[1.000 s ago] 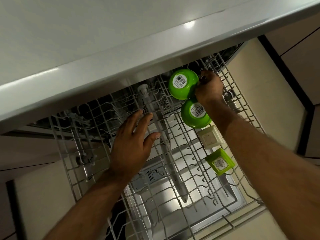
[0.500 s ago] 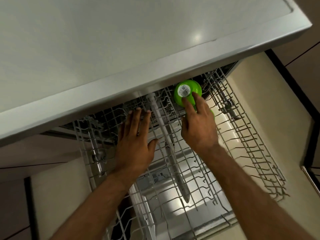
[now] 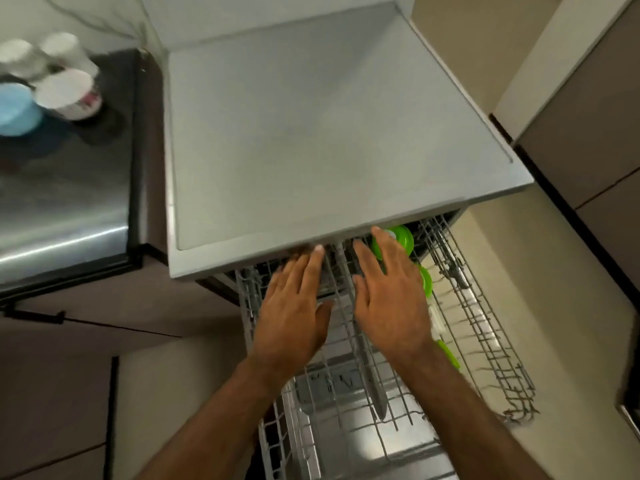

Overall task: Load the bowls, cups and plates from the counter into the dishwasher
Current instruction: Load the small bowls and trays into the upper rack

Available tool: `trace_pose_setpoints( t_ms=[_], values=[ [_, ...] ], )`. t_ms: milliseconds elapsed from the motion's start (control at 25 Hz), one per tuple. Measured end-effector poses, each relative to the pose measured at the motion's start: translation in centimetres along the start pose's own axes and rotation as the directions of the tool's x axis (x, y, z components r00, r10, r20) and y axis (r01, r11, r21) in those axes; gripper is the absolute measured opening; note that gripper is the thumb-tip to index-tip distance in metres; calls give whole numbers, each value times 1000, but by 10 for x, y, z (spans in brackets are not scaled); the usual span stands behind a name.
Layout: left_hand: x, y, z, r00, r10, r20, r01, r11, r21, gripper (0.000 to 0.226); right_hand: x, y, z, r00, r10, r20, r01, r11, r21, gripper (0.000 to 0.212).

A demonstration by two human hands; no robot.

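Note:
The wire upper rack [image 3: 485,327] of the dishwasher sticks out from under the grey top panel [image 3: 311,133]. My left hand [image 3: 294,306] lies flat over the rack's left half with fingers straight. My right hand [image 3: 388,296] is spread beside it, fingers straight, holding nothing. Just past my right fingertips a green bowl [image 3: 401,239] sits upside down in the rack. A second green bowl [image 3: 426,280] shows partly behind my right hand. Further along the rack a green dish [image 3: 448,353] peeks out by my wrist.
On the dark counter [image 3: 69,188] at the far left stand a blue bowl [image 3: 15,109] and white cups [image 3: 67,93], all blurred. The lower tub [image 3: 346,445] of the dishwasher shows through the rack. Beige floor [image 3: 519,289] lies to the right.
My view has tilted up and back, bringing the counter with cups into sight. My right hand let go of the green bowl and flattened beside my left hand over the rack.

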State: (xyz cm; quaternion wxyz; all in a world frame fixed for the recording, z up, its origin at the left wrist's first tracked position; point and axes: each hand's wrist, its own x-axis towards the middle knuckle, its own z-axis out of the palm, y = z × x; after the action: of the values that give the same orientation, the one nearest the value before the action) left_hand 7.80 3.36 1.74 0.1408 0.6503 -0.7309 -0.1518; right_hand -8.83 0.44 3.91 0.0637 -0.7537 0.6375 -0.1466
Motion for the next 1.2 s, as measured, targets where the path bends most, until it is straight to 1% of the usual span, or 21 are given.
trace_pose_setpoints(
  t_ms=[120,360,520,720,880,1040,1080,1200],
  values=[
    [-23,-2,-40,995,-20,-97,20,1000,4,86,0,-31,-35,995,-91,-38,93,994,62,54],
    [-49,-12,-130,971,-104,-215,111,994,24,88,1,-95,-95,965,-254,-65,261,955,139,60],
    [-62,-20,-180,945,-141,-294,162,986,49,94,0,-140,-125,940,-333,-72,341,929,144,71],
    [-80,-40,-226,914,-170,-368,209,975,69,93,9,-187,-148,900,-423,-106,434,891,133,71],
    [-81,-77,-260,881,-210,-423,257,965,55,95,33,-229,-148,861,-494,-123,507,855,111,68],
    [-56,-144,-287,858,-270,-437,306,952,12,94,79,-286,-120,844,-525,-113,536,832,140,68],
    [-44,-169,-292,853,-293,-432,321,947,-8,94,97,-305,-106,849,-519,-105,529,836,144,67],
    [-17,-217,-297,854,-337,-398,360,933,-17,95,131,-340,-76,868,-492,-69,497,854,153,66]
  ],
)
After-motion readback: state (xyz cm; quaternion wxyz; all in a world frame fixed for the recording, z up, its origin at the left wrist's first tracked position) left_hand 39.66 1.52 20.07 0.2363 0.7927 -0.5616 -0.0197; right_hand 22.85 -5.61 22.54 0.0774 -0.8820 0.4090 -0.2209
